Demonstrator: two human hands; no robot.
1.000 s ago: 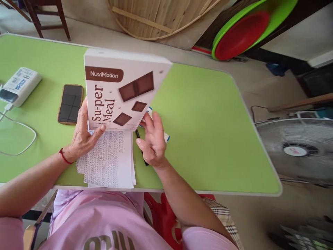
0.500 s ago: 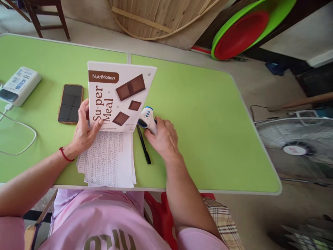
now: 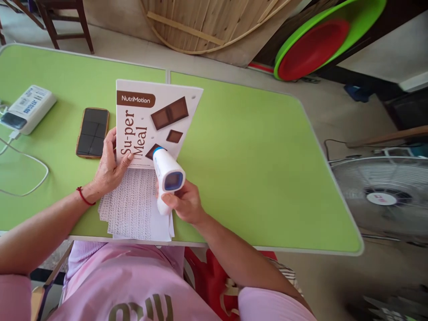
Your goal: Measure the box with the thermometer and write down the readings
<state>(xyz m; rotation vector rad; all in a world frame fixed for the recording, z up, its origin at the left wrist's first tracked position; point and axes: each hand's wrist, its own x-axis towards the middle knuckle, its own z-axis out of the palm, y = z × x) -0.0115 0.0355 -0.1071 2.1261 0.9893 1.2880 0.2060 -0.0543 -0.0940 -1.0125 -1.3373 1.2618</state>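
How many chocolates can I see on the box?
3 printed on the box: a big double one high up, a small one below, and the lowest one, partly behind the thermometer in the right hand. More could be hidden.

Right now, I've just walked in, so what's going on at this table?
The left hand holds a white box by its lower left corner. The right hand grips a white thermometer pointed toward the box; I can't tell whether they touch. Papers covered in writing lie on the green table, and a phone lies left of the box.
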